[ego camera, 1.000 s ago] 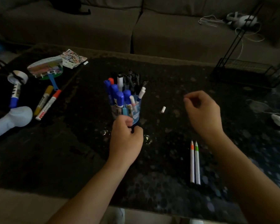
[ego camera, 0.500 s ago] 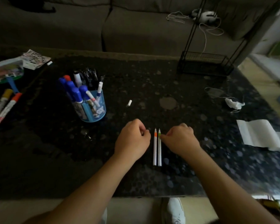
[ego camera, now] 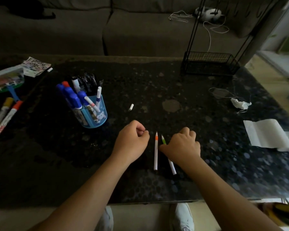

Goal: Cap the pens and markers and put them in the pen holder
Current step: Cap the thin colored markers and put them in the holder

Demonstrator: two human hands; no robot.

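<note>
near the front edge of the dark speckled surface (ego camera: 198, 172), the green-tipped white pen (ego camera: 163, 140) lay slanted under the right hand (ego camera: 182, 145). that hand's grip looked closed on the barrel, thumb against it, and the pointed tip was bare. just beside it the orange-tipped white pen (ego camera: 155, 152) lay loose between the two hands, also uncapped. the left hand (ego camera: 132, 140) was curled next to it, touching neither pen; whether its grip pinched anything i could not tell.

the step in hand seemed to be picking up these two pens for capping. only one small white cap (ego camera: 131, 107) lay in sight, farther back. so the next move likely called for fetching it, pressing it onto a tip, and finding a second.

the blue plastic pen holder (ego camera: 98, 120) stood upright to the left, well apart from the hands. it was crowded with blue-capped markers (ego camera: 74, 99), a red-capped marker (ego camera: 65, 84), and black pens (ego camera: 90, 79) at the back. a yellow marker (ego camera: 2, 110) and an orange-capped white marker (ego camera: 7, 120) lay outside it at the far left, not yet collected.
</note>
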